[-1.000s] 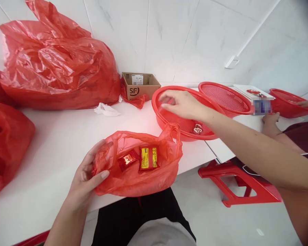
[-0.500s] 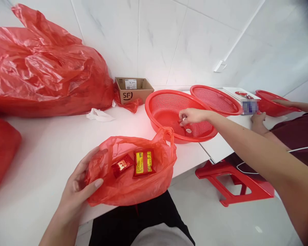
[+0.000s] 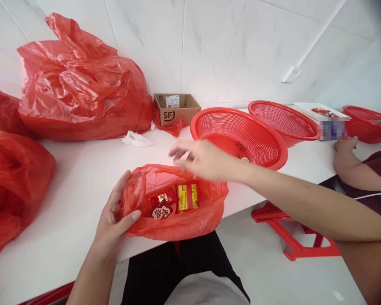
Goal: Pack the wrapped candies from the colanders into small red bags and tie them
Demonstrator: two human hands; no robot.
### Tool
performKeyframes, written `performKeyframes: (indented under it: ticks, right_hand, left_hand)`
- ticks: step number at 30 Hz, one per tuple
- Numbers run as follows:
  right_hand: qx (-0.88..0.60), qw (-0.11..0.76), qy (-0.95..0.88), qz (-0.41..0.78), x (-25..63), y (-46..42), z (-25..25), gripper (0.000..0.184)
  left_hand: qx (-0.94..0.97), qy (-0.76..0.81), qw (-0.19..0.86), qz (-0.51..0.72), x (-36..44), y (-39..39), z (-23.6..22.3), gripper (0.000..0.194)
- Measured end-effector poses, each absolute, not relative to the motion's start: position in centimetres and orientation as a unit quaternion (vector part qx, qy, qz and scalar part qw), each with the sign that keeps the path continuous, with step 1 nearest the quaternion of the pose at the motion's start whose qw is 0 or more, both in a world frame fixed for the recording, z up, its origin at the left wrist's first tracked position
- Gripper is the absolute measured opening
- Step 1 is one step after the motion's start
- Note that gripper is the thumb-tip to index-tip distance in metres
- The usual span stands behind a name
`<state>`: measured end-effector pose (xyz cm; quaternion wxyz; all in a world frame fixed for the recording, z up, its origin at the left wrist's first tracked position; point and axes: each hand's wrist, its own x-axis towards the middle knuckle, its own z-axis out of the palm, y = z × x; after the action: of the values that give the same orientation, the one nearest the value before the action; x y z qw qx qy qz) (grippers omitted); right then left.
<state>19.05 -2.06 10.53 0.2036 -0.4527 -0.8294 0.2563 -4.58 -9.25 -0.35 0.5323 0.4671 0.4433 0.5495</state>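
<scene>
My left hand point(image 3: 114, 216) grips the near left side of a red plastic bag point(image 3: 174, 224), holding its mouth open. Inside lie a yellow-and-red packet point(image 3: 187, 197), a red-and-gold packet point(image 3: 163, 196) and a red-and-white packet point(image 3: 161, 211). My right hand point(image 3: 203, 160) hangs open just above the bag's far rim, holding nothing. Behind it stands a red mesh basket point(image 3: 238, 135), tilted towards me, with small red items point(image 3: 243, 152) at its bottom.
A second red mesh basket point(image 3: 282, 120) stands behind the first. Further right, a co-worker's hand point(image 3: 344, 154) rests near a white tray point(image 3: 320, 111) and a third red basket point(image 3: 365, 125). Large red bags point(image 3: 82, 89) and an SF cardboard box point(image 3: 177, 109) sit on the white table point(image 3: 82, 178).
My right hand has moved from inside the basket to above the bag. A red-and-white packet now lies in the bag. The bag's mouth stays held open by my left hand.
</scene>
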Motion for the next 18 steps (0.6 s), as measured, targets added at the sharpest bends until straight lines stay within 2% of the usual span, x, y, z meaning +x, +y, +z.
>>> performKeyframes:
  ticks: [3, 5, 7, 9, 12, 15, 17, 18]
  right_hand:
    - [-0.544, 0.216, -0.805, 0.095, 24.3, 2.0, 11.7, 0.021]
    - [-0.638, 0.079, -0.765, 0.036, 28.5, 4.4, 11.4, 0.030]
    - [-0.713, -0.126, -0.681, 0.113, 32.2, 5.6, 10.1, 0.051]
    - [-0.720, -0.209, -0.638, 0.175, 34.8, 5.8, 8.1, 0.059]
    - [-0.700, -0.234, -0.635, 0.227, 36.6, 5.2, 5.9, 0.038]
    - [-0.676, -0.225, -0.650, 0.264, 36.7, 5.0, 6.0, 0.022]
    - [-0.665, -0.188, -0.668, 0.276, 36.0, 5.0, 7.5, 0.019]
    - [-0.657, -0.140, -0.685, 0.281, 35.4, 4.8, 8.5, 0.017]
  left_hand:
    - [0.454, 0.440, 0.552, 0.545, -4.6, -9.4, -0.1, 0.077]
    - [0.441, 0.445, 0.563, 0.539, -4.6, -9.5, 0.1, 0.078]
    - [0.434, 0.448, 0.567, 0.537, -4.6, -9.5, 0.3, 0.079]
    - [0.436, 0.446, 0.567, 0.538, -4.5, -9.5, 0.3, 0.077]
    - [0.441, 0.446, 0.569, 0.532, -4.4, -9.5, 0.4, 0.075]
    - [0.440, 0.454, 0.569, 0.526, -4.3, -9.5, 0.4, 0.076]
    - [0.439, 0.458, 0.565, 0.528, -4.3, -9.5, 0.3, 0.077]
    - [0.439, 0.459, 0.563, 0.529, -4.3, -9.4, 0.3, 0.078]
